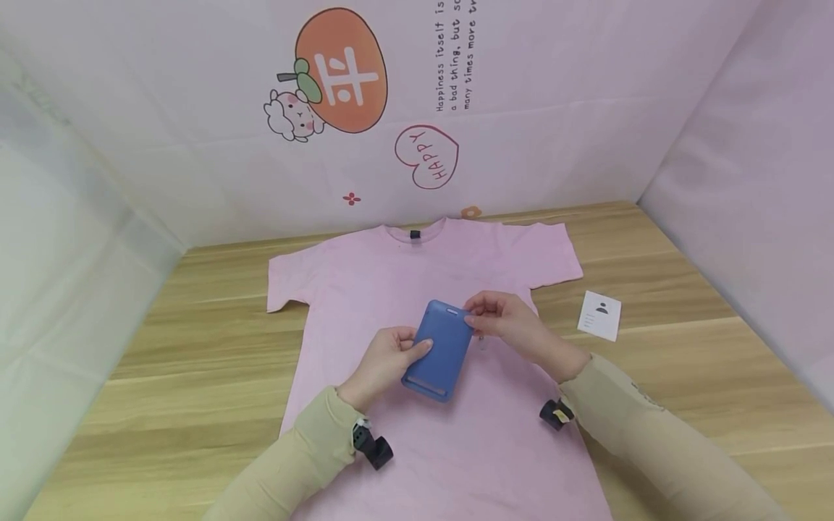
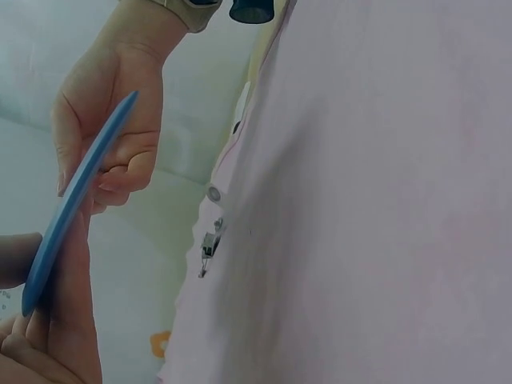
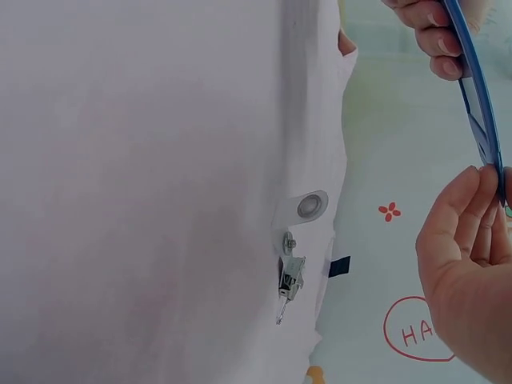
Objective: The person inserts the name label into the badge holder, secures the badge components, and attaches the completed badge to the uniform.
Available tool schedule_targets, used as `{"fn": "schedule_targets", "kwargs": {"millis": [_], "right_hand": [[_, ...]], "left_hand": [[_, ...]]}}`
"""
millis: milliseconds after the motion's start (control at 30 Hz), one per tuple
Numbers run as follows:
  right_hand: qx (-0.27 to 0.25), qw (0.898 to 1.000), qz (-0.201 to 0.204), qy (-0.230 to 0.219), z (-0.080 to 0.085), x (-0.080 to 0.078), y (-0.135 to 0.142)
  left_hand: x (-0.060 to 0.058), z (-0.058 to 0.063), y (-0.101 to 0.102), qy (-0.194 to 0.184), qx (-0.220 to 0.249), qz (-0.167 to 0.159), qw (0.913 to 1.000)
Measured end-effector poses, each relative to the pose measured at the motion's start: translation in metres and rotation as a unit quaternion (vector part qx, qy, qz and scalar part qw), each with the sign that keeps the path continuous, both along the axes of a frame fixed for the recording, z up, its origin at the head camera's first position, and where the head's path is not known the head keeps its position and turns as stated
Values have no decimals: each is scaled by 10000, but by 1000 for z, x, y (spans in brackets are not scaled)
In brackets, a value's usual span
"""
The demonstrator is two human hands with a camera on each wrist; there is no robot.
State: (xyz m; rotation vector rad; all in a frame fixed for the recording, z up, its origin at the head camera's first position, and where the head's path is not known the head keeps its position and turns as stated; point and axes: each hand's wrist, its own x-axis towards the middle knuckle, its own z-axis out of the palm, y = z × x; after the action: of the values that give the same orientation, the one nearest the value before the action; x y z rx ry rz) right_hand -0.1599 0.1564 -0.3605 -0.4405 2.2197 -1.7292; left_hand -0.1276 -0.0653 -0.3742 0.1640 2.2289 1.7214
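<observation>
A blue badge holder [image 1: 441, 354] with a small slot at its top is held tilted over a pink T-shirt [image 1: 365, 289]. My left hand [image 1: 387, 362] grips its left edge, thumb across the front and fingers behind. At the top right corner my right hand [image 1: 508, 322] pinches it between thumb and fingertips. The left wrist view shows the blue holder [image 2: 80, 200] edge-on between both hands. A metal badge clip [image 3: 292, 276] with a clear strap [image 3: 304, 208] lies on the shirt, mostly hidden by the right hand in the head view.
To the right of the shirt, a white ID card [image 1: 599, 316] with a printed person icon lies on the wooden table [image 1: 215, 347]. A printed white cloth [image 1: 554, 108] hangs behind the table, with pale cloth at both sides.
</observation>
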Motion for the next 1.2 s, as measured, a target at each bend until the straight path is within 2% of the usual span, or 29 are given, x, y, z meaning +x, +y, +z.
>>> {"fn": "schedule_targets", "kwargs": {"millis": [333,467,533,700,767,933,1200], "right_hand": [[42,9996,-273,-45,0,1,-1],[30,9992,-390,15,0,2,-2],[52,9989,-471,45,0,2,-2],[-42,9979,-614,210,0,3,1],[-193,9976,-591,316,-1,2,2],[-245,9976,-571,304,-1,2,3],[-38,9978,-645,158,0,1,5]], "left_hand": [[-1,-3,-2,-129,-66,-1,9999],[-2,-6,-5,-107,-25,-99,9999],[-3,-6,-9,-99,21,-243,9997],[-4,-2,-18,-181,263,-879,9956],[-5,1,-20,-194,347,-985,9943],[-7,6,-22,-112,341,-742,9966],[-6,4,-25,-125,594,-435,9972]]}}
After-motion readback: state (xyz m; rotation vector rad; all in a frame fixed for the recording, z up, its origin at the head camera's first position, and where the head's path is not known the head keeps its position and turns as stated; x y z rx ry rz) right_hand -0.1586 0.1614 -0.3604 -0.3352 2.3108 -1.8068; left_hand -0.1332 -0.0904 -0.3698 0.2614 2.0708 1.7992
